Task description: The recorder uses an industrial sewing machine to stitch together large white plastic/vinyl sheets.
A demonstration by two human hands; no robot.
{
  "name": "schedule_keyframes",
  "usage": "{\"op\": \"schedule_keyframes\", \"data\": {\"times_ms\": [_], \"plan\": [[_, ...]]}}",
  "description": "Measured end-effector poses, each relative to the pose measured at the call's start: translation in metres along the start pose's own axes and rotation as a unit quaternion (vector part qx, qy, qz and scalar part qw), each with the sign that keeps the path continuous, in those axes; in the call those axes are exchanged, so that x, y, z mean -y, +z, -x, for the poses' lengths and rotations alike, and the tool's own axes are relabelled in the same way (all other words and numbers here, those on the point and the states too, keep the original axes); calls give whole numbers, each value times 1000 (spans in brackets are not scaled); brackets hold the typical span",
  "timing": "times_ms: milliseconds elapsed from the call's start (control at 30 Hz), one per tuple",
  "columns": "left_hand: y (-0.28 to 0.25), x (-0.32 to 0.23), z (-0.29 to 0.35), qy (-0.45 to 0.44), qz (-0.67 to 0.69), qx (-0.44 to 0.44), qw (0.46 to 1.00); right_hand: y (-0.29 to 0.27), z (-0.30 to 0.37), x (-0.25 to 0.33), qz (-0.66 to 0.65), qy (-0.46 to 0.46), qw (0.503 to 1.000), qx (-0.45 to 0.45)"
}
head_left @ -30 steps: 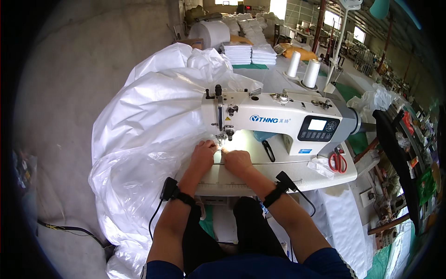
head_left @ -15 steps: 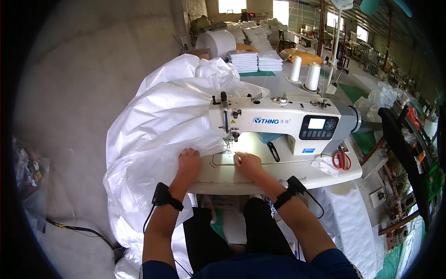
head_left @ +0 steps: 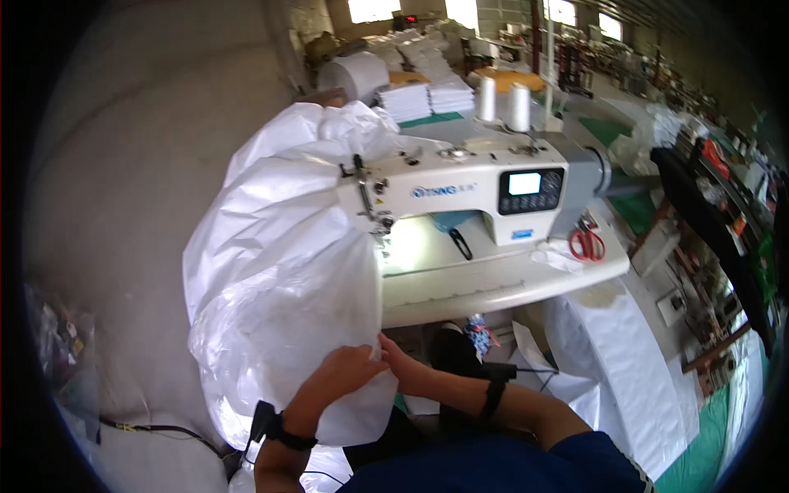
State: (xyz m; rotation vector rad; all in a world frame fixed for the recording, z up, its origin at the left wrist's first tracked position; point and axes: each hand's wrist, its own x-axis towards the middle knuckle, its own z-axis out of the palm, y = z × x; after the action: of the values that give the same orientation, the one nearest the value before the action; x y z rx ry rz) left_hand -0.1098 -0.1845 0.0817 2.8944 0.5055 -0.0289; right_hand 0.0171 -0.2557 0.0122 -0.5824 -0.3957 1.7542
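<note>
White sheeting [head_left: 283, 283] is pinched at its right edge by the left hand [head_left: 348, 367] and right hand [head_left: 408, 372]; its bulk is spread leftward of both.

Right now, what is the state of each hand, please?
Left hand: closed on the white sheet.
Right hand: at its edge; grip cannot be told.

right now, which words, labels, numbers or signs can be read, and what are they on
Blue lettering on the white sewing machine: blurred, not copied here.
Control panel screen: washed out, unreadable.
Blue label below it: too small.
Yellow sign near the needle end: too small.
Red display in the background: too small.
White sheeting: no print visible.
</note>
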Motion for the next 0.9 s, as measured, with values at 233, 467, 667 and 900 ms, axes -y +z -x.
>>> {"op": "schedule_keyframes", "data": {"times_ms": [233,467,667,900], "plan": [[-87,67,6,-282,225,-343,867,-21,-26,101,806,-120,573,-87],[-16,254,31,-377,-137,-128,907,17,-1,159,421,-4,906,-47],[48,296,53,-501,-127,-97,851,-4,3,173,245,-7,969,-20],[37,279,123,-573,-44,-150,805,-52,-5,59,486,96,867,-48]]}}
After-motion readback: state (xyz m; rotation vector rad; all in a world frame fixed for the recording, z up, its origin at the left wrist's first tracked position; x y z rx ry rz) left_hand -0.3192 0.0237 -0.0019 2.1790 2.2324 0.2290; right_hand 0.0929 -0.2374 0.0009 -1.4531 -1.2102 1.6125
